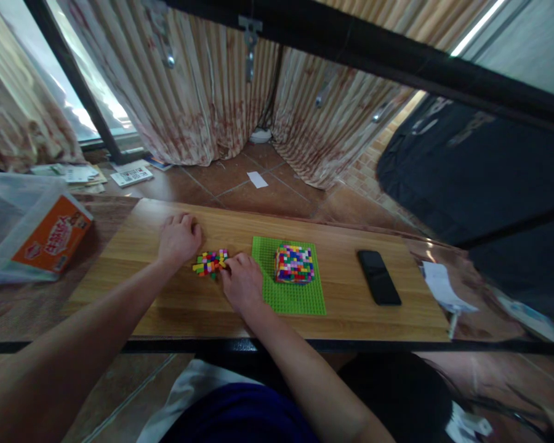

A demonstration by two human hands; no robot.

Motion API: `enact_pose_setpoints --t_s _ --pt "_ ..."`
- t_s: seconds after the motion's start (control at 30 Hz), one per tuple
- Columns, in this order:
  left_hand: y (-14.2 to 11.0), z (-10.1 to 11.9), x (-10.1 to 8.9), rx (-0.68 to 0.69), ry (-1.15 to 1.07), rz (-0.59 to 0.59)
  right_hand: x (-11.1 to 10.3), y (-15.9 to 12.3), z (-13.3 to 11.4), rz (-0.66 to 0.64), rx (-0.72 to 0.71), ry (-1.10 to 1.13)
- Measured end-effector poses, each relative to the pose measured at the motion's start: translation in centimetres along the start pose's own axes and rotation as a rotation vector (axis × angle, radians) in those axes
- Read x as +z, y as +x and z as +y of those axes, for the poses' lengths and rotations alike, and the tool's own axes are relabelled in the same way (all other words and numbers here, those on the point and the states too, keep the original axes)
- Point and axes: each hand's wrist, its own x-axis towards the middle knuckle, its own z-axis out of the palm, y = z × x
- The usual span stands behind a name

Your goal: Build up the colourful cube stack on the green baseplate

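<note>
A small pile of multicoloured building bricks [207, 262] lies on the wooden table between my two hands. My left hand [181, 238] rests on the tabletop just beyond the pile's left end, fingers loosely bent and holding nothing. At the pile's right edge, the fingertips of my right hand [243, 280] are closed together on a brick, mostly hidden by the fingers. Right of that hand is a flat green studded baseplate [289, 301]. On it stands a block built of many coloured bricks [294, 263], touched by neither hand.
A black phone [379, 277] lies on the right part of the wooden table [341, 277]. To the left is a clear plastic box [18, 203] with an orange label. A dark metal bar [373, 58] crosses above, before curtains. Papers [445, 286] hang near the right end.
</note>
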Motion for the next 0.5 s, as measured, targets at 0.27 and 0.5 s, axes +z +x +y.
enact_pose_setpoints --t_s 0.27,0.5 --pt "0.0 0.0 0.0 -0.002 0.007 0.010 0.3 0.3 0.3 -0.006 0.000 0.022" --pt "-0.1 0.0 -0.1 -0.007 0.008 0.001 -1.1 -1.5 0.8 -0.019 -0.055 -0.002"
